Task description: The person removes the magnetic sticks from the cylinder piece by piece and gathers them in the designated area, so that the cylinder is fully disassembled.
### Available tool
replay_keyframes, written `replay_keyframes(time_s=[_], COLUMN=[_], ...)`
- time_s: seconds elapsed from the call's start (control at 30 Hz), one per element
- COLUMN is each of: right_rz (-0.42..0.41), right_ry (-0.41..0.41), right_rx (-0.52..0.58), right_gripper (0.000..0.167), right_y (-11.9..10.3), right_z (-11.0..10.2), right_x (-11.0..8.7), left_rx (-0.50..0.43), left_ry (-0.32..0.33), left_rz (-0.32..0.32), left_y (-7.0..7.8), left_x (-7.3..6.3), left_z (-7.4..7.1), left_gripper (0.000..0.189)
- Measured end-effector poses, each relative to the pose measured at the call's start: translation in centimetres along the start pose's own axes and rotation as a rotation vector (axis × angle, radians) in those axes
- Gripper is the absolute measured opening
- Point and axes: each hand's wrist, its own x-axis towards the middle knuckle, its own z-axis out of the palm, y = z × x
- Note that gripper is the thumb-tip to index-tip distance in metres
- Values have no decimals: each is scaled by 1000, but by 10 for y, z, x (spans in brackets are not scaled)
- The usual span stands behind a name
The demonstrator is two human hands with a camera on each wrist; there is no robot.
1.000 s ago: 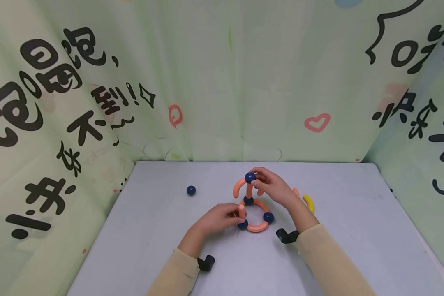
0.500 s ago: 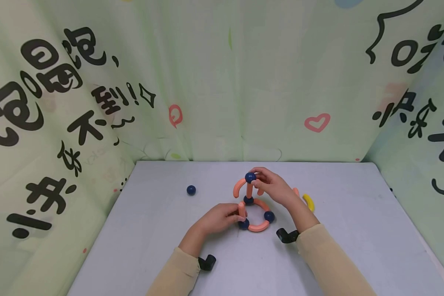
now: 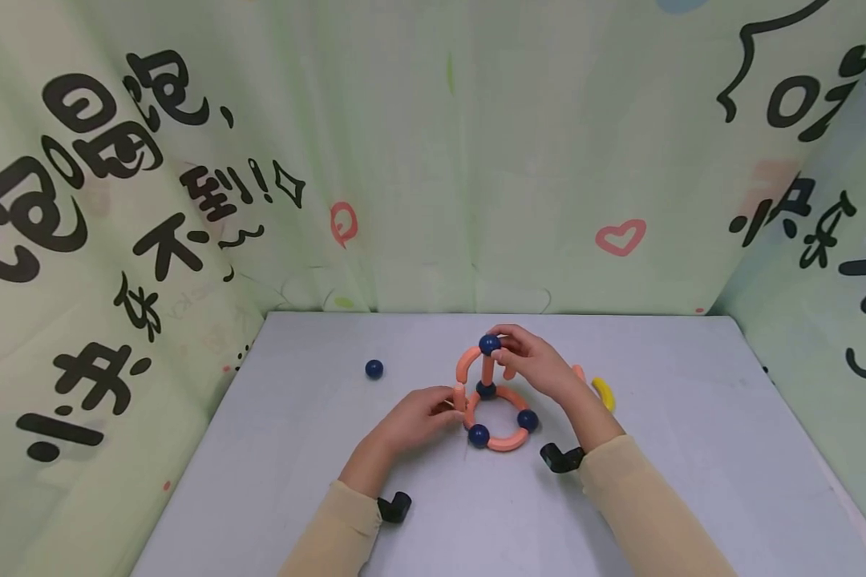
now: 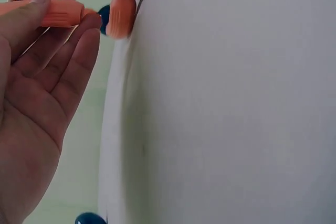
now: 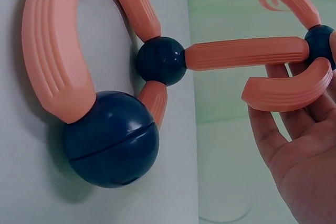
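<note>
My left hand (image 3: 420, 418) pinches an orange stick (image 4: 64, 13) between thumb and fingers. In the head view it stands upright beside the ring, just below the free end of a curved stick (image 3: 466, 365); whether they touch I cannot tell. My right hand (image 3: 537, 365) holds the dark blue ball (image 3: 489, 344) at the top of the build. From that ball a straight orange stick (image 5: 247, 53) runs down to a rear ball (image 5: 161, 60), and another curved stick (image 5: 289, 90) hangs by my right palm. Below lies a ring of curved orange sticks (image 3: 507, 443) and blue balls (image 3: 479, 436).
A loose blue ball (image 3: 374, 369) lies at the back left of the white table (image 3: 260, 481). Behind my right wrist are a yellow curved stick (image 3: 603, 394) and part of an orange piece (image 3: 578, 372). Printed curtains (image 3: 404, 160) surround the table's back and sides.
My left hand has carried the orange stick left and slightly back, from above the ring's front-left ball to beneath the curved stick's end. The right hand keeps its place at the top ball.
</note>
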Motion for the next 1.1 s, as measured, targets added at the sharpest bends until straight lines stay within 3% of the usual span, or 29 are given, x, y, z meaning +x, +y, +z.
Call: replay_keyframes(time_s=[0.53, 0.8, 1.1], right_rz=[34, 38, 34], right_ry=[-3, 0, -8], right_rx=[-5, 13, 2], right_gripper=[38, 42, 40], right_y=[-2, -1, -1], right_z=[-1, -1, -1], right_x=[-2, -1, -2], left_rx=[116, 183, 217], left_ry=[262, 295, 311], left_rz=[-279, -399, -449], left_y=[-48, -68, -72], left_x=[-15, -21, -23], left_z=[-44, -56, -60], left_gripper=[23, 30, 30])
